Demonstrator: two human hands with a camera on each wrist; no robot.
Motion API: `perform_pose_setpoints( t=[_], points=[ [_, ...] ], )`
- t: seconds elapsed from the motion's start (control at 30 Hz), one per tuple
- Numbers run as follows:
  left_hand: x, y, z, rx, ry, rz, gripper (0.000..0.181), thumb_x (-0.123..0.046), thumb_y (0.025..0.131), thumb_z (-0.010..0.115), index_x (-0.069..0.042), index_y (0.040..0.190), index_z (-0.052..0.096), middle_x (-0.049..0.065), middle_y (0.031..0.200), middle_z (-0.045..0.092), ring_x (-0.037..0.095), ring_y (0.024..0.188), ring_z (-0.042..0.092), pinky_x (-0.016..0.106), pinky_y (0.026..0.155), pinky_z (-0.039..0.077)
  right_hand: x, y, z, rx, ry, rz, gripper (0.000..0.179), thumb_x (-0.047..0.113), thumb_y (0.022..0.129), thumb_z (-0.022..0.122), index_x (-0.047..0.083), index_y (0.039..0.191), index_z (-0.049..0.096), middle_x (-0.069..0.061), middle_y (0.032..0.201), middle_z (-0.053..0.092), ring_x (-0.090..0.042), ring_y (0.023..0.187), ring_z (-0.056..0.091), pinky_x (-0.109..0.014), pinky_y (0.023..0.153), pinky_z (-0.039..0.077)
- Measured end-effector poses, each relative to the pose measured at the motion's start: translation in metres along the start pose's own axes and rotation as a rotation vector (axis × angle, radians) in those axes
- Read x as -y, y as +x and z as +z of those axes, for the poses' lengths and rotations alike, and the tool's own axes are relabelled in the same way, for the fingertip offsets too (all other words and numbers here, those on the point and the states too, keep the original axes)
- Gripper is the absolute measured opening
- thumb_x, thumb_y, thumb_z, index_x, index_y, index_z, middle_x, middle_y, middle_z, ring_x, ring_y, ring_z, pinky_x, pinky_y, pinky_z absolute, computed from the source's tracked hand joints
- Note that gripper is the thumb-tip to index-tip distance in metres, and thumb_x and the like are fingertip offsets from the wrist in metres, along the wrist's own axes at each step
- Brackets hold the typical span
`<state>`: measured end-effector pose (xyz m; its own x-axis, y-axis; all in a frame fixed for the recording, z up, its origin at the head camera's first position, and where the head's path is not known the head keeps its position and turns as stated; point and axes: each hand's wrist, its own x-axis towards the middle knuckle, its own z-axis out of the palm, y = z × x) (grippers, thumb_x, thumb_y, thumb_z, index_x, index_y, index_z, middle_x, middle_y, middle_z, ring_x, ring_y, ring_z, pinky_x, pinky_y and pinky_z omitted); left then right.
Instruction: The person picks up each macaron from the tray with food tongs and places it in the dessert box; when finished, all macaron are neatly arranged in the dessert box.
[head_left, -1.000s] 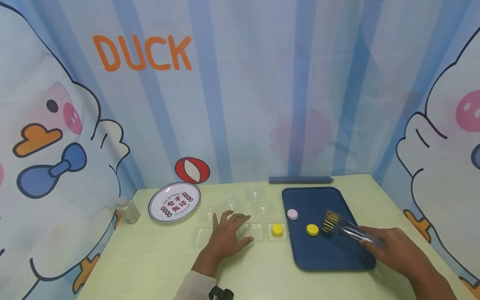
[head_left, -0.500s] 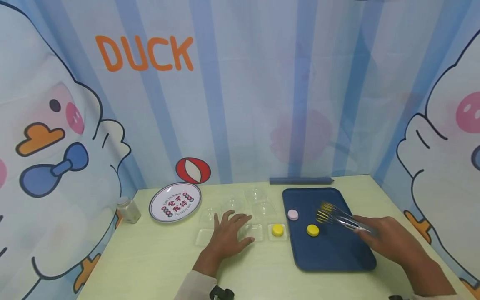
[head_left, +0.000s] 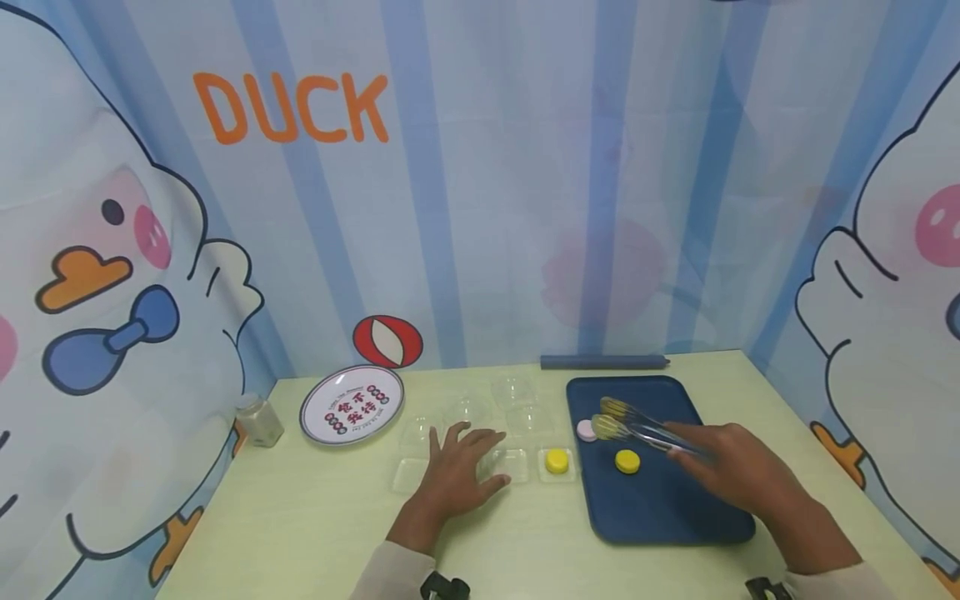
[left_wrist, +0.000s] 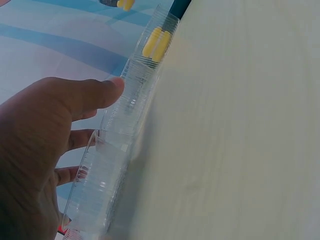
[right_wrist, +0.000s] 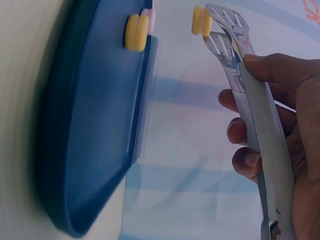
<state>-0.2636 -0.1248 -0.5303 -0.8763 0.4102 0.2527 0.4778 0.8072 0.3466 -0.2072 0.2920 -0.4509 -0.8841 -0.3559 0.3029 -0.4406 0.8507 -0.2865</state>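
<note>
My right hand point(head_left: 738, 467) grips metal tongs point(right_wrist: 260, 120) over the blue tray point(head_left: 675, 512). Between the forked tips is a yellow macaron point(right_wrist: 201, 21), held above the tray. Another yellow macaron point(head_left: 627, 462) and a pink one point(head_left: 587, 430) lie on the tray; the tongs partly overlap the pink one in the head view. My left hand point(head_left: 453, 475) is spread over a row of clear plastic boxes point(left_wrist: 105, 170), its fingers reaching along their far side. At the row's right end, a further yellow macaron point(head_left: 557, 461) sits in an open box beside the tray.
Raised clear lids stand behind the boxes. A patterned white plate point(head_left: 352, 406) lies at the back left, with a small jar point(head_left: 259, 421) farther left. Behind the tray, a dark blue bar point(head_left: 603, 362) runs along the table's back edge, against a printed curtain.
My right hand has carried the tongs and the yellow macaron leftward across the tray, to near the pink macaron. My left hand has stayed in place over the boxes.
</note>
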Motion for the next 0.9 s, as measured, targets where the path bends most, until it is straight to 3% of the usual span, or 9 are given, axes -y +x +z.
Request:
perform_pose_setpoints(
  t=[0.27, 0.37, 0.5, 0.6, 0.8, 0.9],
  points=[
    [-0.002, -0.001, -0.002, -0.004, -0.003, 0.001, 0.061, -0.045, 0.097, 0.077, -0.026, 0.154, 0.063, 0.003, 0.154, 0.066, 0.044, 0.153, 0.047, 0.091, 0.122, 0.016, 0.012, 0.010, 0.010, 0.004, 0.041, -0.052, 0.041, 0.021, 0.101, 0.079, 0.005, 0.138, 0.075, -0.006, 0.110, 0.085, 0.001, 0.072, 0.066, -0.035, 0.069, 0.058],
    [-0.002, 0.000, -0.002, 0.003, 0.001, -0.002, 0.062, -0.046, 0.098, 0.076, -0.026, 0.154, 0.062, 0.004, 0.157, 0.064, 0.043, 0.154, 0.046, 0.090, 0.123, 0.016, 0.016, 0.014, 0.016, -0.003, 0.078, -0.063, 0.040, 0.020, 0.101, 0.079, 0.005, 0.138, 0.075, -0.005, 0.107, 0.085, 0.002, 0.065, 0.060, -0.031, 0.068, 0.054],
    [-0.002, 0.000, -0.001, 0.009, 0.011, -0.006, 0.062, -0.047, 0.098, 0.076, -0.027, 0.155, 0.062, 0.003, 0.158, 0.064, 0.043, 0.154, 0.046, 0.090, 0.123, 0.017, 0.020, 0.019, 0.025, 0.021, 0.134, -0.070, 0.041, 0.021, 0.103, 0.076, 0.004, 0.140, 0.074, -0.001, 0.100, 0.083, 0.005, 0.055, 0.042, -0.024, 0.062, 0.043],
    [-0.002, 0.000, -0.001, 0.010, 0.006, -0.004, 0.061, -0.046, 0.098, 0.076, -0.027, 0.154, 0.062, 0.003, 0.156, 0.065, 0.043, 0.154, 0.046, 0.090, 0.123, 0.016, 0.024, 0.023, 0.032, 0.027, 0.148, -0.096, 0.041, 0.022, 0.103, 0.076, 0.005, 0.140, 0.074, 0.001, 0.098, 0.082, 0.005, 0.054, 0.037, -0.023, 0.060, 0.040],
    [-0.002, 0.001, -0.002, 0.008, 0.002, 0.002, 0.060, -0.044, 0.098, 0.076, -0.026, 0.153, 0.063, 0.003, 0.154, 0.066, 0.044, 0.153, 0.047, 0.091, 0.122, 0.017, 0.032, 0.029, 0.043, 0.026, 0.126, -0.163, 0.040, 0.024, 0.103, 0.076, 0.008, 0.140, 0.074, 0.014, 0.071, 0.067, 0.006, 0.051, 0.031, -0.022, 0.061, 0.040],
    [-0.003, 0.000, -0.002, 0.003, 0.005, 0.007, 0.059, -0.044, 0.098, 0.076, -0.026, 0.153, 0.063, 0.003, 0.154, 0.067, 0.044, 0.153, 0.048, 0.091, 0.121, 0.018, 0.036, 0.034, 0.048, 0.022, 0.120, -0.189, 0.039, 0.022, 0.103, 0.076, 0.010, 0.140, 0.075, 0.012, 0.076, 0.072, 0.007, 0.053, 0.035, -0.022, 0.059, 0.040]
  ],
)
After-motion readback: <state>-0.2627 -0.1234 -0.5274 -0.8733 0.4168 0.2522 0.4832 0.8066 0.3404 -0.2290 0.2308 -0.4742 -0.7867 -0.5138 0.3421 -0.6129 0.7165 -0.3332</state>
